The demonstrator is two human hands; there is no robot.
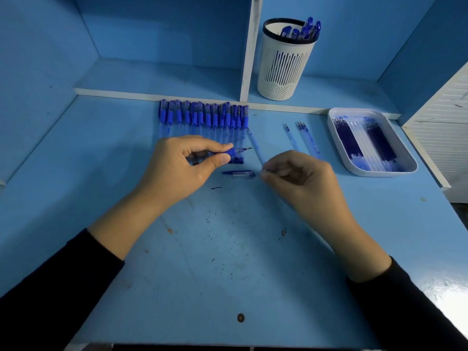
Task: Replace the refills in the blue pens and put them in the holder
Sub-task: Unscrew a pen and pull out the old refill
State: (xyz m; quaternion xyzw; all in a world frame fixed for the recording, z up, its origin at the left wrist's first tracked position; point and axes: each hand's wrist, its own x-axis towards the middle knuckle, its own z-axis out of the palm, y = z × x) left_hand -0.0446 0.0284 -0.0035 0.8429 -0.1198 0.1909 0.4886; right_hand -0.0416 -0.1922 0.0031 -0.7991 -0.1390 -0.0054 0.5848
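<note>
Left hand (187, 163) holds one blue pen (240, 149), thumb and forefinger curled round its dark blue ribbed grip. The barrel lies roughly level and its clear nose and metal tip point right. The pen is uncapped and hangs just above the blue worktop (228, 249).

Right hand (298, 178) pinches the near end of a thin pale-blue refill tube (255, 145) between fingertips. The tube slants up and to the left, toward the row behind.

A loose blue-and-clear pen cap (240, 174) lies flat on the worktop between the two hands.

Row of capped blue pens (202, 120): clear barrels and dark blue caps, lying side by side against the white ledge, partly behind the left hand.

A white slotted plastic holder with a black rim (281, 72) stands upright on the shelf beyond the ledge. Several blue pens (305, 30) lean against its right side.

A white rounded rectangular tray (379, 174) sits at right on the worktop and carries dark blue refills (349, 140) and pale ones.

A few loose pale refills (307, 141) lie between the row and the tray.

Any print on the barrels or refills is too small to read.

Both forearms are in black sleeves (63, 287).
</note>
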